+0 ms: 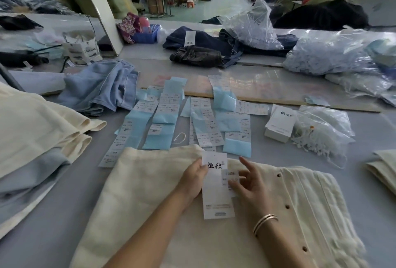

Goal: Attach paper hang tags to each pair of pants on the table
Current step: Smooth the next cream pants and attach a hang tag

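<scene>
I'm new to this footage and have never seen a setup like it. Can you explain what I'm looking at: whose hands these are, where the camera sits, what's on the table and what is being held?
There is no machine here. One camera worn on a person's head looks forward and down, so both arms belong to the wearer. The left hand holds a tall white hang tag printed with black characters by its edge. The right hand, bracelet on its wrist, pinches a small printed sticker against the tag's right side. Beneath them lies a cream pair of pants spread on the grey table. Beyond are rows of blue-backed label sheets, a stack of spare tags, a bag of white strings and light blue jeans.
</scene>
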{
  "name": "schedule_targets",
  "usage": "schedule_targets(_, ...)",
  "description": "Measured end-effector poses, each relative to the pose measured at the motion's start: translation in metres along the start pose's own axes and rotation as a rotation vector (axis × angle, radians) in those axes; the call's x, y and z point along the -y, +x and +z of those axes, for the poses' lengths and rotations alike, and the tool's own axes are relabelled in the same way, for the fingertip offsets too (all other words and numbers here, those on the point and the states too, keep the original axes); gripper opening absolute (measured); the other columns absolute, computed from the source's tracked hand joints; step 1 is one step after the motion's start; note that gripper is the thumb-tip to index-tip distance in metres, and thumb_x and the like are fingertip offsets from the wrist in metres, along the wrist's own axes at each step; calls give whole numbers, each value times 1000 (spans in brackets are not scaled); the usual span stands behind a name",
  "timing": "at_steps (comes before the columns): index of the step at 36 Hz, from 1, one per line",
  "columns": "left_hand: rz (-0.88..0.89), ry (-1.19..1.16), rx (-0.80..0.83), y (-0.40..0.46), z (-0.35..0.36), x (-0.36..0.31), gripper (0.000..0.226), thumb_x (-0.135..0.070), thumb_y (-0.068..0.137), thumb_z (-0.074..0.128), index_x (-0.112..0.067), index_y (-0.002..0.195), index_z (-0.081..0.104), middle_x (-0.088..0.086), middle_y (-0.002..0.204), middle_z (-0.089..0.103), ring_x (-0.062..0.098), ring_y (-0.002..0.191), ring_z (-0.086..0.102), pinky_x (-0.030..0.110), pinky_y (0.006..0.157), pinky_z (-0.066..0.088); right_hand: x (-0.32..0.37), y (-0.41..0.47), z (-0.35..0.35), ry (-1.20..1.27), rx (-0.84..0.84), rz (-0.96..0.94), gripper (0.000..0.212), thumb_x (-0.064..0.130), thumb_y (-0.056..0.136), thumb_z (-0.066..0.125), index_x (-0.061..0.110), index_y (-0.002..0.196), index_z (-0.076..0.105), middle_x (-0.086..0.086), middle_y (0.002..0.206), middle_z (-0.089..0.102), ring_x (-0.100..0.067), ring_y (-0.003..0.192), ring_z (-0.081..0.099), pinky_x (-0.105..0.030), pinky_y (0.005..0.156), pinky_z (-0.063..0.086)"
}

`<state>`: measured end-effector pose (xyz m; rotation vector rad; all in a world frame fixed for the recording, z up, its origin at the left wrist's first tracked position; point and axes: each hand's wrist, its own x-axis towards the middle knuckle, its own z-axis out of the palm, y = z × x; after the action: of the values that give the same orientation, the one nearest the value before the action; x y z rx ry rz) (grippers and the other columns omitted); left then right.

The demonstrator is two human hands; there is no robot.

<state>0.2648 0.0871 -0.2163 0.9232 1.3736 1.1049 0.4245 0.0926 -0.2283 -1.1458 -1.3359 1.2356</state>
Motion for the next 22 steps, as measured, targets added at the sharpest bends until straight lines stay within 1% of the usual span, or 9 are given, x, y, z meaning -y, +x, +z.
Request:
schedule_targets(1, 10, 2, -4, -1, 0, 1, 27, -10, 100, 39, -19, 104, 64, 7, 100, 73, 29, 93, 69, 44, 85, 54, 0, -1, 3, -49, 11, -16, 60, -10, 80, 66, 34, 116, 48, -2, 99, 60, -4, 63, 62, -20, 59, 53)
schedule_targets(3, 33, 4, -11, -1, 0, 3, 27, -11, 101, 39, -20, 104, 64, 6, 100, 74, 28, 94, 69, 45, 86, 55, 0, -2, 10, -120, 33, -45, 63, -8, 80, 68, 38, 115, 45, 1, 106, 56, -2, 55, 54, -19, 56, 51)
schedule_targets(5, 54, 12, -18, 1, 0, 5, 27, -12, 101, 39, -21, 105, 64, 6, 101, 73, 28, 95, 69, 44, 85, 55, 0, -2, 15, -164, 51, -63, 66, -7, 80, 68, 40, 117, 42, 3, 106, 54, 0, 53, 50, -18, 56, 50)
schedule_targets(10, 85, -4, -22, 0, 1, 6, 28, -12, 101, 38, -21, 108, 64, 4, 102, 73, 25, 96, 69, 41, 85, 54, -2, -2, 21, -202, 62, -41, 73, -5, 78, 68, 34, 130, 35, 7, 108, 51, 1, 54, 50, -15, 55, 48)
schedule_targets(13, 93, -29, -12, -1, 0, 6, 28, -13, 100, 39, -22, 108, 65, 3, 103, 73, 24, 97, 69, 42, 86, 54, -3, 0, 23, -226, 54, -42, 75, -5, 76, 69, 37, 128, 34, 9, 109, 51, 0, 54, 48, -15, 56, 48)
schedule_targets(15, 92, -55, 2, -2, 0, 6, 23, -20, 96, 46, -24, 108, 66, 4, 103, 73, 25, 96, 69, 43, 85, 55, -3, 1, 25, -245, 54, -48, 76, -5, 76, 69, 42, 124, 34, 8, 110, 50, -3, 55, 46, -18, 59, 49)
schedule_targets(17, 94, -77, 42, -3, -2, 6, 25, -27, 87, 55, -24, 109, 65, 5, 103, 73, 26, 95, 70, 40, 80, 57, -4, 2, 26, -257, 43, -29, 76, -4, 75, 70, 38, 128, 35, 8, 110, 49, -8, 58, 47, -21, 60, 50)
schedule_targets(19, 108, -78, 75, -3, -3, 8, 27, -20, 86, 62, -23, 113, 62, 6, 104, 73, 26, 94, 70, 37, 75, 58, -3, 4, 27, -264, 27, -7, 77, -3, 75, 71, 30, 134, 35, 11, 110, 48, -11, 59, 48, -26, 62, 53)
schedule_targets(22, 118, -66, 71, -3, -2, 10, 30, -3, 90, 61, -22, 114, 60, 5, 102, 74, 26, 92, 71, 35, 72, 58, -1, 3, 28, -275, 15, -10, 75, -2, 74, 72, 29, 132, 35, 7, 115, 49, -20, 64, 55, -38, 68, 57)
